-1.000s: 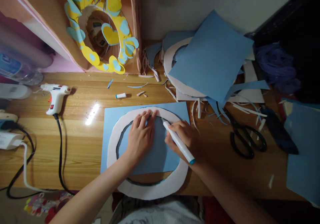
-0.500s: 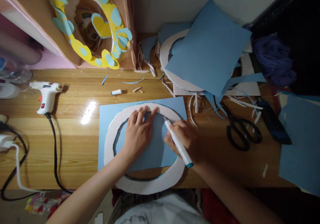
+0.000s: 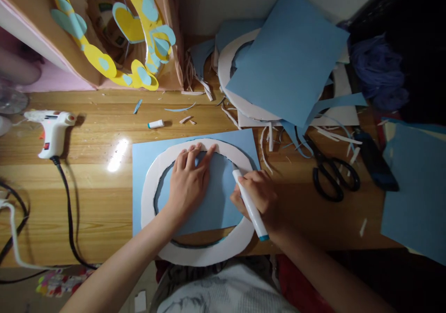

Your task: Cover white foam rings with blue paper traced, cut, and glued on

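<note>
A white oval ring [image 3: 150,183], cut from board with a rough edge, lies over a sheet of blue paper [image 3: 138,164] on the wooden table. Its near part reaches past the paper toward the table's front edge. My left hand [image 3: 190,178] rests flat with fingers spread, the fingertips pressing on the ring's far side. In my right hand [image 3: 258,192] is a white marker [image 3: 249,206] with a teal end, held tilted. The marker's tip touches the inner edge of the ring at the upper right. The marker's cap [image 3: 155,124] lies on the table beyond the paper.
A hot glue gun [image 3: 54,127] with a black cord stands at left. Black-handled scissors [image 3: 332,173] and a dark cutter [image 3: 376,162] lie at right. Blue sheets [image 3: 285,57] cover another ring behind. A decorated yellow wreath [image 3: 101,64] hangs on a box at back left.
The marker tip has slid a little right and down along the ring's inner edge. My left hand keeps its place on the ring. The whole view has shifted slightly.
</note>
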The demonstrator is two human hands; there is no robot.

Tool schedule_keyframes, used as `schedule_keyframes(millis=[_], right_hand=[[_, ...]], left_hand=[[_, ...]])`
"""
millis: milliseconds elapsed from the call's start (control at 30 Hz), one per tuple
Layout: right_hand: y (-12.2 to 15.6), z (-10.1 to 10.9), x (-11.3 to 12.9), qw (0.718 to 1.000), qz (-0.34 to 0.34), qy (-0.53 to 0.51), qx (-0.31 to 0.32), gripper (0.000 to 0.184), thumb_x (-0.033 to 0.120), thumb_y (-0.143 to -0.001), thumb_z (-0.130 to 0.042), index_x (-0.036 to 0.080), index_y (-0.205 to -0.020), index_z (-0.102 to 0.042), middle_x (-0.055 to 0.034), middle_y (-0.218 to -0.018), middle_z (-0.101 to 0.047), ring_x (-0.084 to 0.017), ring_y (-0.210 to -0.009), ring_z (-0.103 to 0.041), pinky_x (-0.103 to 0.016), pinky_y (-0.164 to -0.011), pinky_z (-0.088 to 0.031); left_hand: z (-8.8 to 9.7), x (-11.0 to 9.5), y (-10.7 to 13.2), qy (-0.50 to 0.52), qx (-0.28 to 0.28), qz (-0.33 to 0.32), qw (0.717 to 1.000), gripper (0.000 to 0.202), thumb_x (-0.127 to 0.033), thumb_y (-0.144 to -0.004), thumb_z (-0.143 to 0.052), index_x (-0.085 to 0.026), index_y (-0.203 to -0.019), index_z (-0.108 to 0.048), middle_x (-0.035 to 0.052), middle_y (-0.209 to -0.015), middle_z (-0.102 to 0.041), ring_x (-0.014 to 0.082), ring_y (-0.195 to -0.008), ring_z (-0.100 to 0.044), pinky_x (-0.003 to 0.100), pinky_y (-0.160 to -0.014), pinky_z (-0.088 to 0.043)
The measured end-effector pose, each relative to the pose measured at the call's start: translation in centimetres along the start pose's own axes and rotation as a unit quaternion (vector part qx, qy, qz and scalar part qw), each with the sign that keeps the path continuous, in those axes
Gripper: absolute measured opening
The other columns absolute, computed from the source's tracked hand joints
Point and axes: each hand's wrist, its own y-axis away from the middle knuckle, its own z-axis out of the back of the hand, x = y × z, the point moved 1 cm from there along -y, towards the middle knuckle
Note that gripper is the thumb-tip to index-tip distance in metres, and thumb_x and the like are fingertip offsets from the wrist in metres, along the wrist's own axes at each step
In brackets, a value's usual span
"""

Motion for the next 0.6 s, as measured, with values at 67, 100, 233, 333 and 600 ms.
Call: schedule_keyframes(millis=[67, 100, 233, 333, 600], right_hand=[[0.2, 0.1, 0.1, 1.0, -0.004, 0.004, -0.003, 0.026, 0.003, -0.072, -0.053, 0.021, -0.09, -0.05, -0.0014, -0.066, -0.053, -0.018, -0.06, -0.049, -0.033, -0.058, -0.044], [0.4, 0.2, 0.1, 1.0, -0.006, 0.008, -0.003, 0.026, 0.003, -0.072, -0.053, 0.021, -0.09, -0.05, -0.0015, -0.066, -0.053, -0.018, -0.06, -0.05, -0.033, -0.057, -0.044], [1.1, 0.5, 0.2, 0.999, -0.029, 0.016, 0.001, 0.024, 0.006, -0.073, -0.052, 0.021, -0.092, -0.052, -0.0023, -0.069, -0.053, -0.018, -0.061, -0.052, -0.031, -0.056, -0.046], [1.5, 0.5, 0.4, 0.999, -0.039, 0.018, 0.004, 0.025, 0.006, -0.073, -0.053, 0.02, -0.094, -0.052, -0.0022, -0.069, -0.053, -0.017, -0.06, -0.053, -0.028, -0.054, -0.047], [2.0, 0.9, 1.1, 0.998, -0.06, 0.03, 0.005, 0.026, 0.005, -0.072, -0.053, 0.02, -0.093, -0.05, -0.0022, -0.068, -0.05, -0.015, -0.056, -0.051, -0.026, -0.051, -0.047]], left_hand=[[0.0, 0.0, 0.0, -0.001, -0.001, 0.001, 1.0, 0.052, -0.02, -0.091, -0.04, -0.03, -0.142, -0.035, 0.0103, -0.136, -0.044, 0.0282, -0.125, -0.038, 0.044, -0.104, -0.035], [0.0, 0.0, 0.0, -0.002, -0.002, -0.001, 1.0, 0.052, -0.02, -0.091, -0.04, -0.029, -0.142, -0.035, 0.0104, -0.135, -0.045, 0.0281, -0.125, -0.038, 0.045, -0.104, -0.035], [0.0, 0.0, 0.0, -0.005, -0.003, -0.005, 1.0, 0.052, -0.02, -0.091, -0.039, -0.029, -0.142, -0.035, 0.0099, -0.136, -0.044, 0.0271, -0.124, -0.038, 0.044, -0.105, -0.034], [-0.1, 0.0, 0.0, -0.002, -0.002, 0.003, 1.0, 0.052, -0.021, -0.091, -0.04, -0.031, -0.142, -0.034, 0.0091, -0.135, -0.044, 0.0277, -0.123, -0.039, 0.045, -0.105, -0.034], [-0.2, 0.0, 0.0, 0.002, -0.002, 0.001, 1.0, 0.051, -0.023, -0.093, -0.038, -0.031, -0.142, -0.034, 0.0098, -0.135, -0.043, 0.0284, -0.124, -0.037, 0.046, -0.105, -0.033]])
